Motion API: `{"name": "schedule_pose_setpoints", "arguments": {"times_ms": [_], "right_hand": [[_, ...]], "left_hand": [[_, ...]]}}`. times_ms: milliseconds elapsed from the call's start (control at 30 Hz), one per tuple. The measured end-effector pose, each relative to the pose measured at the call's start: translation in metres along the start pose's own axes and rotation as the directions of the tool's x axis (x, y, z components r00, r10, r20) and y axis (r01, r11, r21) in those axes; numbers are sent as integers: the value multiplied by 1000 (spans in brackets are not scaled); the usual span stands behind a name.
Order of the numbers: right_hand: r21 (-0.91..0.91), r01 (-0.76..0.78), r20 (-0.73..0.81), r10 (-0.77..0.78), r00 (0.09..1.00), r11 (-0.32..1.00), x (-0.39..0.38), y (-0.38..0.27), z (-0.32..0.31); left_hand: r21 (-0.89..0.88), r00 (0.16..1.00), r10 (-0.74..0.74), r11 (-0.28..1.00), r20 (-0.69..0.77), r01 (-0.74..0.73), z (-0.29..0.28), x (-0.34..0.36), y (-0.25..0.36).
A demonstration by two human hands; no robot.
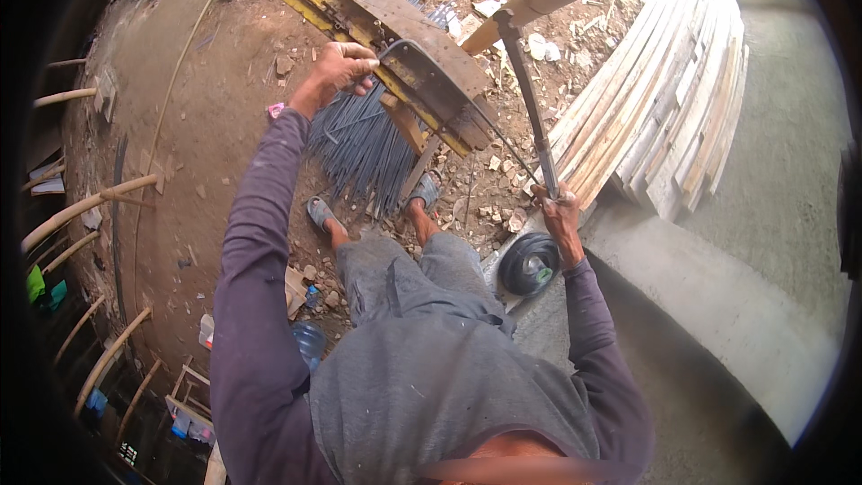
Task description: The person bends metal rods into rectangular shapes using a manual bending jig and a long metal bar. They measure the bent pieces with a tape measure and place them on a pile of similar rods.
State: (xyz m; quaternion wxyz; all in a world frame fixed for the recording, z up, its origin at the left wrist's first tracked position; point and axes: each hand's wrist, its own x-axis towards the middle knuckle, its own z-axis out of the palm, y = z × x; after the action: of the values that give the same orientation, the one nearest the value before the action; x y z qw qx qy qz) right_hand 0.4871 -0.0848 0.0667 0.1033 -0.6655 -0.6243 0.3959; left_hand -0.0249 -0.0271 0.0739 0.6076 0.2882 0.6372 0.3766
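My left hand (344,70) is closed at the left side of the bench board, its thumb and fingertips pinched on a thin dark steel rod (438,72). This rod bends at the board and runs down toward my right hand. My right hand (561,216) is wrapped round the lower end of a long rebar bending lever (530,99), whose head reaches up to a wooden pole. Beneath the rod lies the narrow bench (409,13), a brown wooden board with yellow-edged metal. Whether my right fingers also touch the rod's end is hard to see.
A bundle of cut steel rods (359,139) lies beneath the bench, close to my sandalled feet. Long wooden planks (651,90) are stacked at the right beside a concrete ledge (718,296). A black wire coil (528,265) sits near my right forearm. Bamboo poles (90,211) jut in at left.
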Motion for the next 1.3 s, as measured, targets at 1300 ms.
{"name": "schedule_pose_setpoints", "arguments": {"times_ms": [1300], "right_hand": [[-683,693,533,-490,689,231,181,-1,-203]], "left_hand": [[395,823,188,917,-536,48,55,25,-52]]}}
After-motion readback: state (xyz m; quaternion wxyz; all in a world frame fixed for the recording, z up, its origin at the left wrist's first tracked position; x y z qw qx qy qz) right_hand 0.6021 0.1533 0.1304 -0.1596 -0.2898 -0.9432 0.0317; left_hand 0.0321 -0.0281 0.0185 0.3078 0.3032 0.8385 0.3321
